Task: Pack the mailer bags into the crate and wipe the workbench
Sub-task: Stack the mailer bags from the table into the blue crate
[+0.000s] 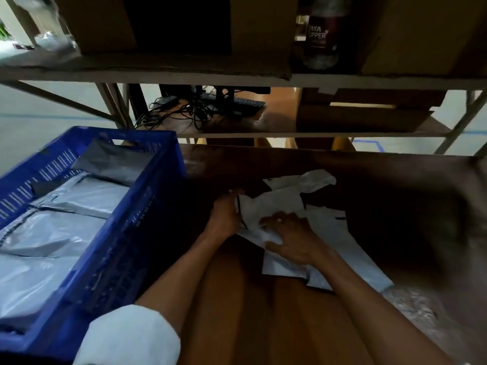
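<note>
A blue plastic crate [147, 206] stands on the left of the brown workbench [263, 312], with several grey mailer bags [60, 233] lying inside it. A loose pile of white mailer bags [279, 201] lies on the bench to the right of the crate. My left hand [225, 216] grips the pile's left edge. My right hand [292, 235] lies on top of the pile with its fingers curled into the plastic. The bags under my hands are partly hidden.
A shelf frame [237, 75] crosses overhead just beyond the bench, holding cardboard boxes and a dark bottle [321, 35]. Behind it a lower table carries a keyboard [237, 104] and tangled cables [179, 114]. Crinkled clear wrap [411, 306] lies at the bench's right.
</note>
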`<action>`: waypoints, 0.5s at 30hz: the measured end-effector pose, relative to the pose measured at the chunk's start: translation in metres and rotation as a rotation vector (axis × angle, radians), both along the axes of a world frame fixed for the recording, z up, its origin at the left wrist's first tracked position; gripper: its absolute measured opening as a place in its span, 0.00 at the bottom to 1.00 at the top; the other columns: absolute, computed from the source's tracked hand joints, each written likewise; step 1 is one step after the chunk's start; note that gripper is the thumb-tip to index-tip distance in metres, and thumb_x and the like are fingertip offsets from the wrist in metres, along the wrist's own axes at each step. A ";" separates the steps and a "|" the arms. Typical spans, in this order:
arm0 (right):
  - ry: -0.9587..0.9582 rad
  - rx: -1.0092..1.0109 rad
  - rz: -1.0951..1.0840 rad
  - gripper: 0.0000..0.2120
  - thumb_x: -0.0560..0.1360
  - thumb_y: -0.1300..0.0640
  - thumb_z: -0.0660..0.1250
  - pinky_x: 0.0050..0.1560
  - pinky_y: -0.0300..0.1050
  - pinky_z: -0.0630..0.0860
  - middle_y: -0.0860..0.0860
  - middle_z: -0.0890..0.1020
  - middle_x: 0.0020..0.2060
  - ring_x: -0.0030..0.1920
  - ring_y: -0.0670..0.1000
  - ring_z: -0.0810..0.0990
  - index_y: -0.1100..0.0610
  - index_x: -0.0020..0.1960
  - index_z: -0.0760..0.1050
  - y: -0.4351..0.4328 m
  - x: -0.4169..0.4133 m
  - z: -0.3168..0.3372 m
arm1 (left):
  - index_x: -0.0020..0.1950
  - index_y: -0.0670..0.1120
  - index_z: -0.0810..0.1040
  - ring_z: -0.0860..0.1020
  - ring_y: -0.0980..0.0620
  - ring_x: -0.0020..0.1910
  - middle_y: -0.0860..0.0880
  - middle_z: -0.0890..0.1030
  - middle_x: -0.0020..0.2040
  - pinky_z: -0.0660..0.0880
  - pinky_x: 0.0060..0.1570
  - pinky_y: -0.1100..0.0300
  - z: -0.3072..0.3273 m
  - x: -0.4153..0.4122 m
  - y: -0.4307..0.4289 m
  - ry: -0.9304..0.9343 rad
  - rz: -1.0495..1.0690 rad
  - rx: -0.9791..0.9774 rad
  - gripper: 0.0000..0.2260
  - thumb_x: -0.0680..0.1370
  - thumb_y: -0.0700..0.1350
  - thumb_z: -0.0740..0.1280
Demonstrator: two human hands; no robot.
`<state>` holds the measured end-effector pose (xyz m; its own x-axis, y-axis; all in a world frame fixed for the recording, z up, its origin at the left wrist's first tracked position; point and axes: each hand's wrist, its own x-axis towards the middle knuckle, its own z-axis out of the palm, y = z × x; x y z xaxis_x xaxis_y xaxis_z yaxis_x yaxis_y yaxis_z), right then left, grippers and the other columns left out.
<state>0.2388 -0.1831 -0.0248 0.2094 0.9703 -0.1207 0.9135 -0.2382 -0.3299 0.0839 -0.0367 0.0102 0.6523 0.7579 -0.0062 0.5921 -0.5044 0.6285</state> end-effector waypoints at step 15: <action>-0.075 0.094 -0.071 0.28 0.77 0.38 0.58 0.66 0.58 0.69 0.52 0.68 0.73 0.71 0.58 0.66 0.47 0.75 0.63 0.042 -0.048 -0.017 | 0.74 0.45 0.66 0.73 0.40 0.64 0.39 0.70 0.69 0.73 0.60 0.48 0.003 -0.119 -0.001 0.473 0.301 -0.025 0.25 0.82 0.57 0.61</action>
<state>0.1907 -0.1408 -0.0418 0.2833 0.9590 -0.0114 0.9181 -0.2747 -0.2856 -0.0349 -0.0379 0.0129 0.3289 0.9062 -0.2659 0.9280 -0.2580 0.2686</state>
